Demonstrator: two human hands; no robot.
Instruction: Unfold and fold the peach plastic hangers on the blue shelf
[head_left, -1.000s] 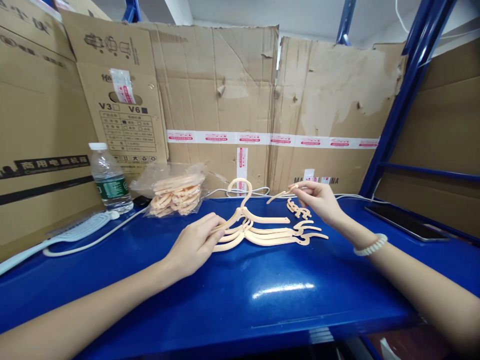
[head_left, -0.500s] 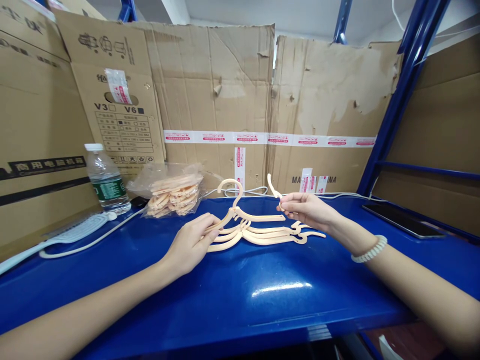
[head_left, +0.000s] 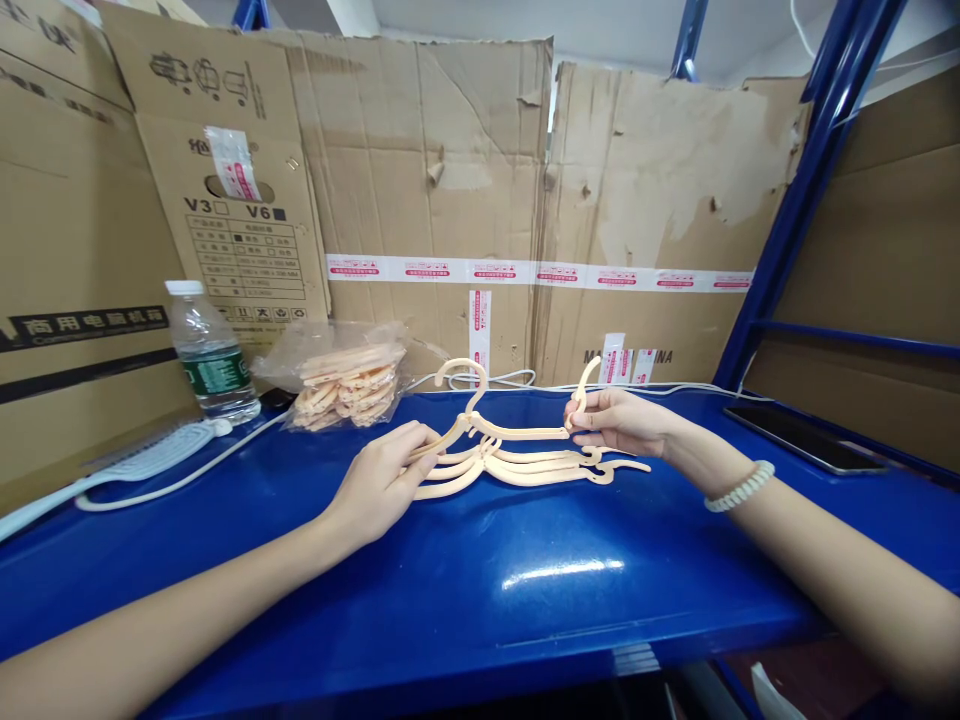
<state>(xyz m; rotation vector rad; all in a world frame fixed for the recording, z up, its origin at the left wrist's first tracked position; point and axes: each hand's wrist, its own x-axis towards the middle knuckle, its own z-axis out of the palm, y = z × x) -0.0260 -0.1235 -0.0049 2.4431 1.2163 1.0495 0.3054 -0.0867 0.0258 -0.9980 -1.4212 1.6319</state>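
Observation:
My left hand (head_left: 386, 475) is closed round the left arm of a cream plastic clothes hanger (head_left: 517, 433), whose hook points up. At the tip of that hanger's right arm, my right hand (head_left: 619, 422) pinches a small curved hanger end piece (head_left: 587, 378) between thumb and fingers. The piece stands upright and meets or nearly meets the arm tip; the fingers hide the contact. Beneath, more hangers (head_left: 536, 474) of the same kind lie stacked on the blue table (head_left: 420, 600), with curved ends at their right.
A clear bag of cream pieces (head_left: 349, 385) lies behind my left hand. Further left are a water bottle (head_left: 214, 365) and a pale blue hairbrush (head_left: 157, 460). A dark phone or tablet (head_left: 802, 438) rests at right. Cardboard (head_left: 427, 180) stands along the back, with a white cable before it.
My right hand has brought the curved piece slightly right and down to the hanger's right tip. The piece has turned from leaning left to leaning right. My left hand stays in place.

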